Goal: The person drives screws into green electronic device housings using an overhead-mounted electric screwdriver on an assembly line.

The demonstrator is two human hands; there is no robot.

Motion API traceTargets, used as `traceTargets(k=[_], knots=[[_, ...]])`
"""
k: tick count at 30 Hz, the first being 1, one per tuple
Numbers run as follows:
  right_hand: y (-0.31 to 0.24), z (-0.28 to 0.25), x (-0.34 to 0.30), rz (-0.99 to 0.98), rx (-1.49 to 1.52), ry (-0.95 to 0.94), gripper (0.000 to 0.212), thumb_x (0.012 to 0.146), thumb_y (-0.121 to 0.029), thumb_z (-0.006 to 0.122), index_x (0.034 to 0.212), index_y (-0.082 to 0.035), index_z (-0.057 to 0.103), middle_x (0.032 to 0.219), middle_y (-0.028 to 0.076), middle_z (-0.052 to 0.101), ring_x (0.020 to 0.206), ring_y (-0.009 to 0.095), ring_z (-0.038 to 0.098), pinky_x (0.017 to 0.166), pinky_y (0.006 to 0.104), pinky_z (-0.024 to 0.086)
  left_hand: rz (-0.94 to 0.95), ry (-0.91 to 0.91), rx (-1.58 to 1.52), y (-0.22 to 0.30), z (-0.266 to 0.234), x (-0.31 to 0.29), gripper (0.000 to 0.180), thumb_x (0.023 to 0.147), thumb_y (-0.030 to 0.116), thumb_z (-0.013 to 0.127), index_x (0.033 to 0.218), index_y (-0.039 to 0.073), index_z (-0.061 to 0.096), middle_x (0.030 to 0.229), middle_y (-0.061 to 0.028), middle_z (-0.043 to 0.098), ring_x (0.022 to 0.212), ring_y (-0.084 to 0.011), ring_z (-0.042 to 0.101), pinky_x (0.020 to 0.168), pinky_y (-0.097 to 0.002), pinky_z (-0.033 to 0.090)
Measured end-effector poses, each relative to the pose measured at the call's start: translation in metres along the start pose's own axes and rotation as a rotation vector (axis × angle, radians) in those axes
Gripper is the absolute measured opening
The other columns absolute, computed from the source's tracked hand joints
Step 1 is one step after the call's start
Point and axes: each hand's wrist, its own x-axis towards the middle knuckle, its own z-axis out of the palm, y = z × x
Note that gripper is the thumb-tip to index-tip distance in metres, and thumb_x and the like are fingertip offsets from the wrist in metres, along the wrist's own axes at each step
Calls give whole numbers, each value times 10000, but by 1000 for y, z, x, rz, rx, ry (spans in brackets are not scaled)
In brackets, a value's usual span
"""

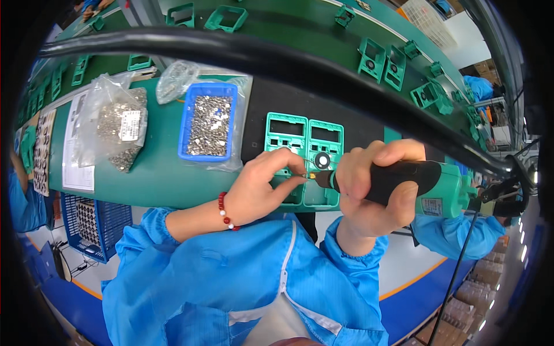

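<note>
My right hand grips an electric screwdriver with a black grip and green body, its tip pointing left. My left hand pinches a small screw at the driver's tip, thumb and forefinger together. A red bead bracelet sits on that wrist. Both hands hover over two green plastic housings lying side by side on a black mat, each with a rectangular window; the right one shows a round black dial.
A blue tray of small screws sits left of the housings. A clear bag of metal parts lies further left. More green housings line the green conveyor behind. A thick black cable crosses the view. A blue basket sits below.
</note>
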Motion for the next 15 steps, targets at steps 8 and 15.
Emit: traceTargets(k=[8,15], knots=[[-2,-1,-4,-46,-190,45,487,957,-527,549,1029,-55,454,600,43,500,447,86,403,432,248,329,2,-69,-52,8,0,-3,203,830,-9,709,976,57,586,904,-86,653,877,-273,653,788,-373,502],[-1,-4,-1,-36,-51,-77,490,954,-521,556,1029,-50,445,602,43,506,445,85,414,423,245,335,-20,-50,-72,10,1,-3,208,845,-4,702,1003,57,580,915,-89,652,888,-274,651,783,-379,505]])
